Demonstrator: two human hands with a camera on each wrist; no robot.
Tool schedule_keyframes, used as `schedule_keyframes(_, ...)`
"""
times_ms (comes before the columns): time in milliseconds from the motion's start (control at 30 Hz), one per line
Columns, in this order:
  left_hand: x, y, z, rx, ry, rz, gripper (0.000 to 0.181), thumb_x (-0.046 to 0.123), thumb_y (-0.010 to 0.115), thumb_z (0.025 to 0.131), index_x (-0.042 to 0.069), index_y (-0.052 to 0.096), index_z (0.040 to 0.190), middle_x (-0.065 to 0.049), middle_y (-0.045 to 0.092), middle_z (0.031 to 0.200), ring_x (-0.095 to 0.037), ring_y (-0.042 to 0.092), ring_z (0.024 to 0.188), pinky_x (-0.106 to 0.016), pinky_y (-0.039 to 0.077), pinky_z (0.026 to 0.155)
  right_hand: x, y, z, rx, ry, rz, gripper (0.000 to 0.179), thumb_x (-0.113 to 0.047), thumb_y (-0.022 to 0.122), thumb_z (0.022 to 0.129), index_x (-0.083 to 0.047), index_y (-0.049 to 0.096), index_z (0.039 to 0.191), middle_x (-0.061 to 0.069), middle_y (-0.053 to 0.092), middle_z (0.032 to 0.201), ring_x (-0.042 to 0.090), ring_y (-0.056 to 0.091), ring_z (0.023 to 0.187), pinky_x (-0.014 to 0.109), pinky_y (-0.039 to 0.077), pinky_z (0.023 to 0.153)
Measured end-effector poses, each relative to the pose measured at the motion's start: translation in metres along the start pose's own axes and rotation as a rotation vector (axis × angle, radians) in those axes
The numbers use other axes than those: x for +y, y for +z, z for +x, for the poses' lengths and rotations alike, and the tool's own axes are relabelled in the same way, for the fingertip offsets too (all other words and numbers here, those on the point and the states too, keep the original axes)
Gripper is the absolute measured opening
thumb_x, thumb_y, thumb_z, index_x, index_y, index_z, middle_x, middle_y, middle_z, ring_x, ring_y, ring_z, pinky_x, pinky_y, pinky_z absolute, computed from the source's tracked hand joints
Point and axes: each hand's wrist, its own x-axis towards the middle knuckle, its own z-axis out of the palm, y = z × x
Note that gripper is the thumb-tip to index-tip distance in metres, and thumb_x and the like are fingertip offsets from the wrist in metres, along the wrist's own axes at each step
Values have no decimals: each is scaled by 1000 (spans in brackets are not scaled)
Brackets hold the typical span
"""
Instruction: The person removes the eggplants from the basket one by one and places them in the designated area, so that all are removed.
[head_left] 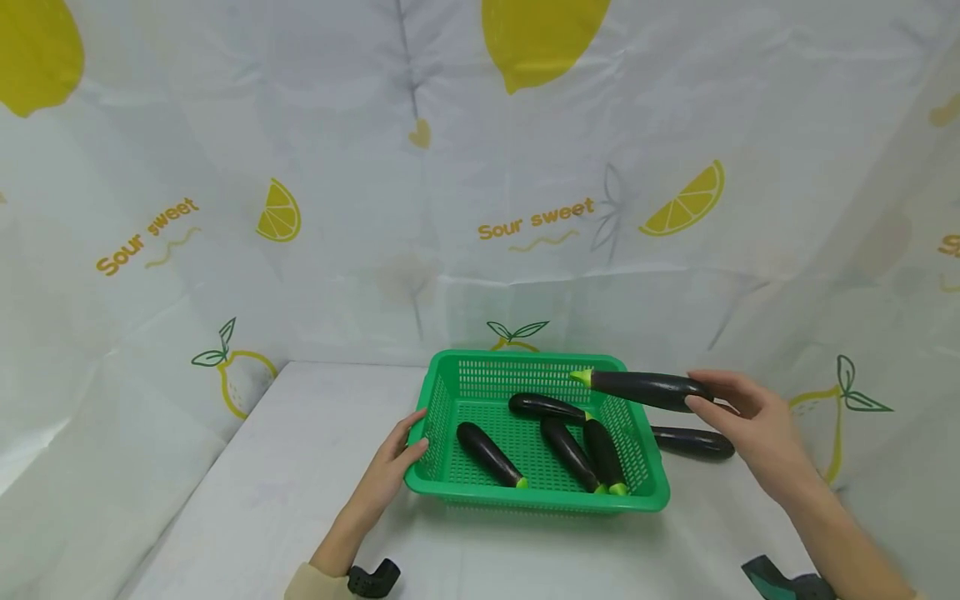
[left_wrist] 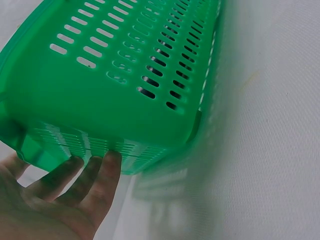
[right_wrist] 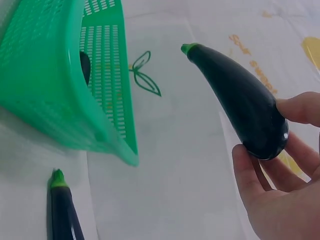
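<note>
1 blk eggplant (head_left: 648, 389), held in R grip (head_left: 757, 421). 1 grn basket (head_left: 525, 498), L rim held by L grip (head_left: 386, 471); 4 eggplants (head_left: 486, 452) inside.

Two hands are in view, a left hand (head_left: 390, 471) and a right hand (head_left: 750, 421), with two wrist devices (head_left: 372, 577), one behind each. One green basket (head_left: 540, 498) sits between them. Six eggplants (head_left: 648, 388) can be counted: one in the right hand, one on the table (head_left: 262, 467) near that same hand, and four in the basket, one of these nearest the left hand and three farther from it. In the head view, the cloth (head_left: 360, 250) beyond the hands shows two lemon slices (head_left: 682, 204), two solid yellow lemons (head_left: 546, 37) and three outlined lemons (head_left: 247, 387).
</note>
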Motion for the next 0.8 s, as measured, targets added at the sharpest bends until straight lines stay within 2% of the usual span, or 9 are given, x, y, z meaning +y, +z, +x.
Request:
schedule_keyframes(200, 0, 0, 0, -2, 3, -10, 55, 39, 55, 106, 29, 38, 157, -14, 25, 166, -39, 23, 151, -69, 20, 115, 15, -17, -6, 11, -3, 127, 38, -3, 65, 99, -9, 63, 136, -18, 63, 124, -7, 54, 115, 6, 37, 93)
schedule_keyframes(300, -1, 0, 1, -3, 7, -15, 55, 39, 55, 106, 29, 38, 157, -13, 25, 166, -39, 22, 151, -69, 19, 115, 23, -26, -9, 9, 20, 127, 40, -3, 64, 99, -9, 61, 139, -19, 62, 126, -8, 53, 115, 6, 37, 90)
schedule_keyframes(433, -1, 0, 1, -1, 10, -16, 55, 39, 55, 105, 29, 38, 157, -13, 24, 166, -40, 22, 151, -69, 19, 115, 31, -38, -14, 8, 71, 60, 41, -9, 63, 101, -12, 59, 142, -24, 59, 127, -13, 52, 114, 6, 38, 86)
schedule_keyframes(533, -1, 0, 0, 1, 8, -14, 55, 39, 55, 106, 28, 38, 157, -14, 25, 166, -40, 22, 151, -69, 20, 115, 39, -44, -17, 18, 87, 67, 41, -9, 64, 101, -11, 59, 141, -25, 58, 127, -14, 54, 112, 5, 39, 85)
schedule_keyframes(800, -1, 0, 0, -2, 8, -14, 55, 38, 55, 106, 28, 38, 157, -14, 25, 166, -40, 24, 151, -69, 22, 114, 64, -56, -26, 56, 135, 271, 36, -2, 66, 99, -15, 67, 133, -20, 60, 123, -13, 58, 107, 1, 40, 84)
